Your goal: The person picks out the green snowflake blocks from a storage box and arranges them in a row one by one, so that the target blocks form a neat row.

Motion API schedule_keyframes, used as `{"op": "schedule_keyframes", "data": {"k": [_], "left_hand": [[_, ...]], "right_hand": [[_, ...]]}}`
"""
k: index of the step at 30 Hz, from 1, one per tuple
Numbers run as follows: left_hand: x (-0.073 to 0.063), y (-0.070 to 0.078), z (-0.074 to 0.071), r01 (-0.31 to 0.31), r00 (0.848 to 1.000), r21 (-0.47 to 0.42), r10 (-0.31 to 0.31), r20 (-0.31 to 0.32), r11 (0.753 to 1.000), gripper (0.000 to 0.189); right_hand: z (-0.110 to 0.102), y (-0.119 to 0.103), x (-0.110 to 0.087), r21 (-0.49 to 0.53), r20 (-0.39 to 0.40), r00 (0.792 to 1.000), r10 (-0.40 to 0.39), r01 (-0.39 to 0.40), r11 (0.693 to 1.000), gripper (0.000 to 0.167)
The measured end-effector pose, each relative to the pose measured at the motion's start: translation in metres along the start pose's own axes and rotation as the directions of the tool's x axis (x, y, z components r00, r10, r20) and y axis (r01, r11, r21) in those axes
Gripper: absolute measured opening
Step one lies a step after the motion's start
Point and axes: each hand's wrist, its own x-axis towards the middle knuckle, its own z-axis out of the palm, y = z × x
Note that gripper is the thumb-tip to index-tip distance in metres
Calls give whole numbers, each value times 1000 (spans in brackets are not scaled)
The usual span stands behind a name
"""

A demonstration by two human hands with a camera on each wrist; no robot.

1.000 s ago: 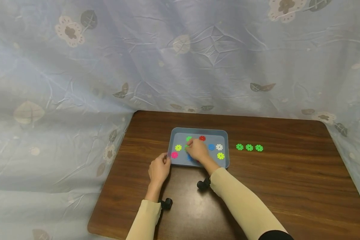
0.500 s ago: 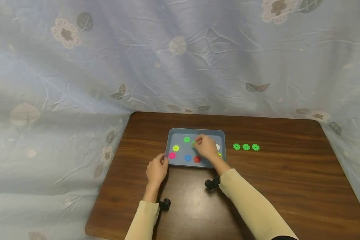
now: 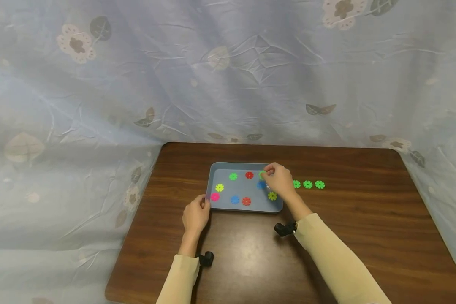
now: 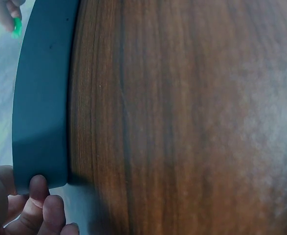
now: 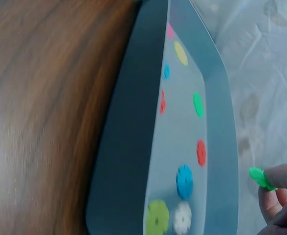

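Observation:
A shallow grey-blue tray (image 3: 258, 210) lies on the table, holding several small notched plastic discs. My left hand (image 3: 196, 214) grips the tray's near left corner, its fingertips (image 4: 38, 188) against the wall in the left wrist view. Between thumb and fingers, my right hand (image 3: 281, 180) pinches a green notched disc (image 5: 260, 178), raised over the tray's right part. Inside lie another green disc (image 3: 233, 176), a red disc (image 3: 249, 175), a yellow disc (image 3: 219, 187), a pink disc (image 3: 215, 196) and a blue disc (image 3: 234, 199). The white disc (image 5: 182, 218) is mostly hidden by my right hand in the head view.
To the right of the tray, 3 green discs (image 3: 308, 184) form a row on the brown wooden table (image 3: 365, 219). A patterned curtain (image 3: 213, 93) hangs behind the table and along its left side. A small black camera (image 3: 285, 229) sits at my right wrist.
My right hand has carried the green disc from the tray's middle to its right side and upward. My left hand stays at the tray corner. The head view has shifted slightly.

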Motion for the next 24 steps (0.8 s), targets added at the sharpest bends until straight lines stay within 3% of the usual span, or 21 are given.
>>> {"op": "schedule_keyframes", "data": {"k": [14,24], "left_hand": [[0,1,0,0,1000,21,1,-9,1000,30],[0,1,2,-11,1000,17,11,-15,1000,29]], "right_hand": [[-62,56,-4,-7,-123,989,79,-80,997,27],[-109,97,-16,-18,-158,973,168,-173,985,34]]}}
